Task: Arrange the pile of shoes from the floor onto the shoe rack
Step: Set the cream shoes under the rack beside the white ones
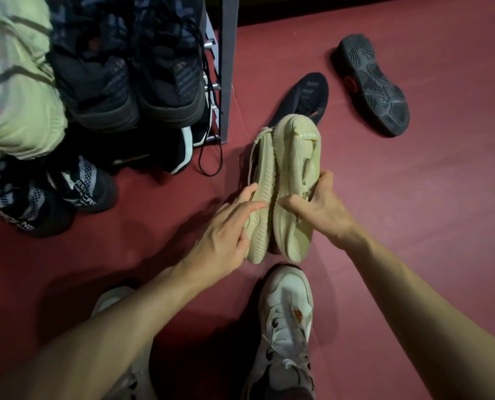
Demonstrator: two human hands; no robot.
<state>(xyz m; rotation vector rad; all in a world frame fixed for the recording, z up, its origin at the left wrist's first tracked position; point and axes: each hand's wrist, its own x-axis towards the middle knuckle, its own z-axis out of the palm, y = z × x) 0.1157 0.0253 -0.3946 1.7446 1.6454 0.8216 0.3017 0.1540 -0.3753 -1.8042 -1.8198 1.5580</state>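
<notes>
- We have a pair of beige knit sneakers [283, 192] pressed together between our two hands, just above the red floor [413, 226] near the middle of the view; the shoe rack [226, 67] stands at about ten o'clock from them.
- Our right hand [321, 209] wraps the right-hand shoe from its outer side, thumb up over the collar and fingers curled into the seam between the two shoes; it looks like the firmer hold.
- Our left hand [226, 229] lies flatter, fingers extended along the side of the left-hand shoe and pushing it inward, more a press than a wrap.
- Both forearms reach in from six o'clock, wrists bent slightly toward each other.
- Risk, as we judge it: the left shoe is held mostly by pressure, so easing that push during the lift could let it slide down and drop.
- A loose lace [257, 145] trails at the toe end around twelve o'clock; it could snag on the rack's frame or on the dangling black lace [208, 157] hanging at the rack's corner.
- The rack already looks crowded with dark sneakers [125, 76] and pale green shoes [12, 90], so pushing this pair in could dislodge a neighbour.
- Two black shoes remain on the floor: one upright [306, 96] at twelve o'clock, touching or just behind the beige toes, and one sole-up [370, 85] at one o'clock. We could nudge the nearer one while lifting.
- Our own white shoe [286, 321] sits at six o'clock, just beside the heels.
</notes>
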